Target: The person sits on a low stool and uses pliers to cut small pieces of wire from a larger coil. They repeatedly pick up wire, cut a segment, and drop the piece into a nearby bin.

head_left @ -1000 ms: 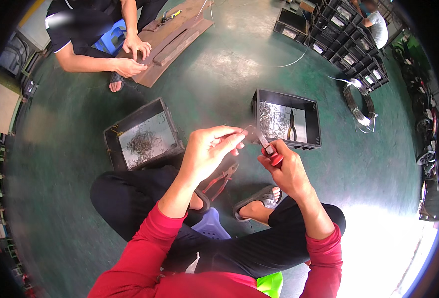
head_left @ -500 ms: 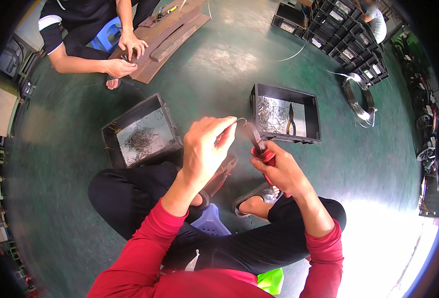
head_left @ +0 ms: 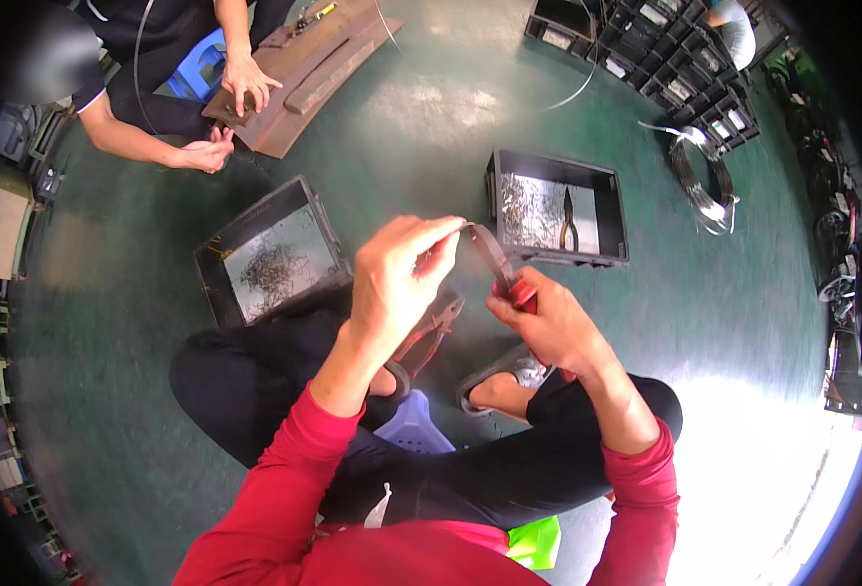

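My left hand (head_left: 392, 283) is raised in front of me, thumb and fingers pinched on a short piece of wire (head_left: 467, 225) that barely shows at the fingertips. Red-handled pliers (head_left: 492, 254) are gripped in my right hand (head_left: 556, 322), their jaws tilted up and left to the wire. Whether the jaws are closed on it cannot be made out. Below my hands, a second pair of red-handled pliers (head_left: 435, 332) lies by my foot. A black crate (head_left: 328, 217) with many small wire pieces (head_left: 273, 271) stands to the left, beyond my knee.
Another black crate (head_left: 560, 166) ahead right holds wire pieces and dark pliers (head_left: 569, 220). A wire coil (head_left: 701, 181) lies near stacked crates (head_left: 660, 63). At far left a co-worker's hands (head_left: 246, 83) are at a wooden board (head_left: 289, 122). A purple stool (head_left: 411, 428) is beneath me.
The pliers' jaws have come up to my left fingertips, where a curved wire showed between them before. One of the co-worker's hands has shifted down and left, off the board's edge.
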`<state>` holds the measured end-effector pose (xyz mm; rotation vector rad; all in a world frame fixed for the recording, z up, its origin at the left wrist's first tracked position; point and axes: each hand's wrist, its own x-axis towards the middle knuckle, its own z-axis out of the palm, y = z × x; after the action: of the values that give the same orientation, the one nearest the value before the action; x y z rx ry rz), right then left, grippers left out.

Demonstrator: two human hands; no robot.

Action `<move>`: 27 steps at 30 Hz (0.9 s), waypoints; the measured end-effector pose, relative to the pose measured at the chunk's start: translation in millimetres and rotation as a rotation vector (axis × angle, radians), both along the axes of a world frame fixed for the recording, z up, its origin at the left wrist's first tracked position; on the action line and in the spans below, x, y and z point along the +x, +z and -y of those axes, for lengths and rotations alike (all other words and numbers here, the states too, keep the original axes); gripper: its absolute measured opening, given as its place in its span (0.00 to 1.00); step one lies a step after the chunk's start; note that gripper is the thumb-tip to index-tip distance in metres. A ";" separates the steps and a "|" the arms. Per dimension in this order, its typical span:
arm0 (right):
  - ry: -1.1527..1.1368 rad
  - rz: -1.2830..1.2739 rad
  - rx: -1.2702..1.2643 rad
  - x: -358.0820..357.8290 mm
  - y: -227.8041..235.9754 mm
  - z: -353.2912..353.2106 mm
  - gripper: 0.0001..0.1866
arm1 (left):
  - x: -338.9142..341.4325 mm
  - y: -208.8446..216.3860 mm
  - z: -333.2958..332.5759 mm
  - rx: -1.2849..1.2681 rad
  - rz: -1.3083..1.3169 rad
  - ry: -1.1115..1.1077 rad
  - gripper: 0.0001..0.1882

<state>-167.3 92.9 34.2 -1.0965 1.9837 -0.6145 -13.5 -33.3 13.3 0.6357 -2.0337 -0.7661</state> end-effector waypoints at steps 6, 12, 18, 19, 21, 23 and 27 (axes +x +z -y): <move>-0.002 0.085 0.092 -5.9 -10.2 -5.4 0.22 | 2.8 -5.4 7.5 0.091 0.101 -0.128 0.11; -0.155 0.239 0.017 -38.7 -24.2 -3.6 0.23 | -24.8 -145.8 23.7 0.299 0.054 0.054 0.16; -0.343 0.603 0.041 -66.8 -34.0 -7.2 0.17 | 34.9 -323.6 -97.5 0.273 1.198 -0.044 0.48; -0.322 0.651 0.004 -69.3 -33.1 -9.1 0.17 | 39.5 -339.0 -104.2 0.151 1.289 -0.065 0.49; -0.352 0.656 0.009 -68.7 -31.0 -10.1 0.18 | 43.4 -352.7 -108.7 -0.085 1.218 -0.033 0.45; -0.352 0.693 0.041 -70.1 -24.2 -10.3 0.18 | 38.0 -348.7 -100.0 -0.074 1.231 -0.071 0.42; -0.451 0.875 -0.001 -65.0 -13.2 -7.6 0.19 | 28.1 -321.2 -88.1 0.264 1.268 -0.205 0.37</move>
<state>-232.3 100.4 21.1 -0.2528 1.4221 -1.1002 14.6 54.8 -308.0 1.2930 -3.1969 -0.8459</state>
